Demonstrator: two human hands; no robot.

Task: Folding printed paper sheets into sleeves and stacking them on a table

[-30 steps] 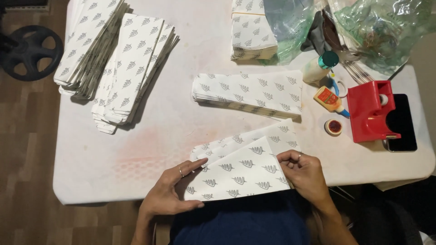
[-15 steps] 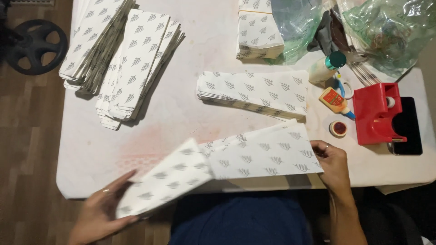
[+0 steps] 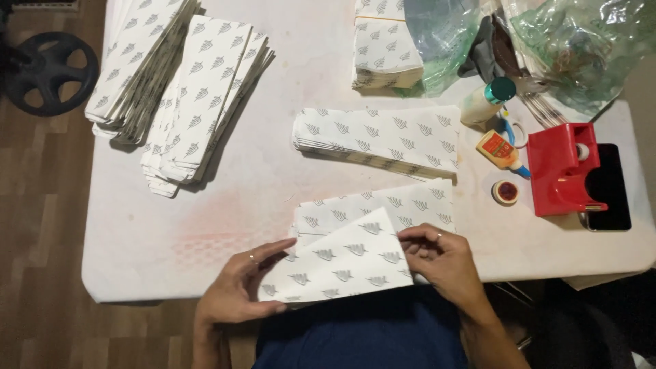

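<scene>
Both hands pinch folded patterned sheet (image 3: 342, 263) at counter (image 3: 137, 239) edge: left hand (image 3: 236, 294) lower-left, right hand (image 3: 441, 263) right end; long axis left-right.

Clearance on the white table top (image 3: 171, 232)

Open passage: the bare strip between the left heaps of long patterned white paper sheets (image 3: 184, 96) and the flat centre stack of patterned sheets (image 3: 383, 137), running down to the near-left table edge. Blocked at right by the red plastic tape dispenser (image 3: 560, 171), black phone (image 3: 611, 191), small orange-labelled glue bottle (image 3: 499, 150) and round red-filled lid (image 3: 506, 192); at the far edge by the crumpled green plastic bags (image 3: 581, 41).
</scene>
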